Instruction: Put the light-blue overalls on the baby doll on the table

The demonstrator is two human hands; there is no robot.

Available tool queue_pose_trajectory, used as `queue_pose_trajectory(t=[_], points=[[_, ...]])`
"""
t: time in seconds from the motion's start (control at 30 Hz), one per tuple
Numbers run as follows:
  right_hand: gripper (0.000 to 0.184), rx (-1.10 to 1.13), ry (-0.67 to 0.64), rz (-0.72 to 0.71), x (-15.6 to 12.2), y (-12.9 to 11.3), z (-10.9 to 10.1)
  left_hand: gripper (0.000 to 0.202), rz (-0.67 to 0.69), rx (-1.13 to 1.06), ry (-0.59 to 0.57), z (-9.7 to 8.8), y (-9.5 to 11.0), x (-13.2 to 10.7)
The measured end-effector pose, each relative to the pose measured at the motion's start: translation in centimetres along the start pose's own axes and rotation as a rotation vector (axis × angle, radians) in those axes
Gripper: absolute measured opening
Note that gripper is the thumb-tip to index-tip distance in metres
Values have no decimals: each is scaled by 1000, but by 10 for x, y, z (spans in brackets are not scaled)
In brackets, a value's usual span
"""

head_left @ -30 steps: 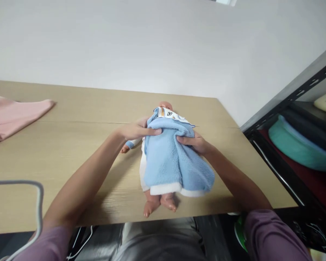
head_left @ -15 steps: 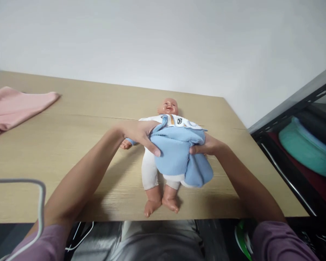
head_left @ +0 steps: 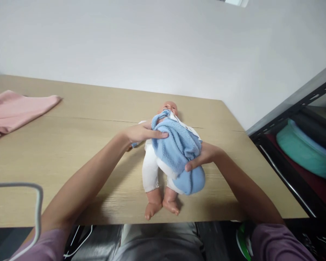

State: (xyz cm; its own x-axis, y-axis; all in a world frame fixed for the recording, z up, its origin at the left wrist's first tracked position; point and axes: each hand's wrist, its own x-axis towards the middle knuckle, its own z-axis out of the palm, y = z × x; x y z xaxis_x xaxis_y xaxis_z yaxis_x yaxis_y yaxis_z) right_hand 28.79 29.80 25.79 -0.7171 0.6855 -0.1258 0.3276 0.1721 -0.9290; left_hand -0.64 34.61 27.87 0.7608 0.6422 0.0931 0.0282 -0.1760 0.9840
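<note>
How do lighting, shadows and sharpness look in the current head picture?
Head view: soft shadows darken the table beside the doll; a pale sheen left of its feet; the blue cloth looks slightly soft; dimness hides detail at lower right.

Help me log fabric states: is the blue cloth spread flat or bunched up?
Bunched up: the blue cloth hangs in creased folds between the left hand and right hand, over the doll.

A light-blue, white-hemmed fleece garment [head_left: 174, 142] is bunched in folds over the torso of a bald, barefoot baby doll [head_left: 150, 172] lying face-up on the wooden table [head_left: 97, 103].
</note>
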Motion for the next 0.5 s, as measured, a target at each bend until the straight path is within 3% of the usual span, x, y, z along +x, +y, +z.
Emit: queue_pose_trajectory(t=[0.13, 0.3, 0.4, 0.5], points=[[91, -32, 110, 12, -7, -1, -2, 64, 3, 2, -1, 12, 2, 3], [85, 277, 323, -169, 2, 16, 4, 100, -8, -17, -97, 9, 0, 6], [79, 240, 353, -100, 8, 19, 9, 81, 21, -47, -132, 4, 0, 3], [88, 167, 245, -48, 9, 15, 9, 62, 53, -41, -90, -1, -1, 1]])
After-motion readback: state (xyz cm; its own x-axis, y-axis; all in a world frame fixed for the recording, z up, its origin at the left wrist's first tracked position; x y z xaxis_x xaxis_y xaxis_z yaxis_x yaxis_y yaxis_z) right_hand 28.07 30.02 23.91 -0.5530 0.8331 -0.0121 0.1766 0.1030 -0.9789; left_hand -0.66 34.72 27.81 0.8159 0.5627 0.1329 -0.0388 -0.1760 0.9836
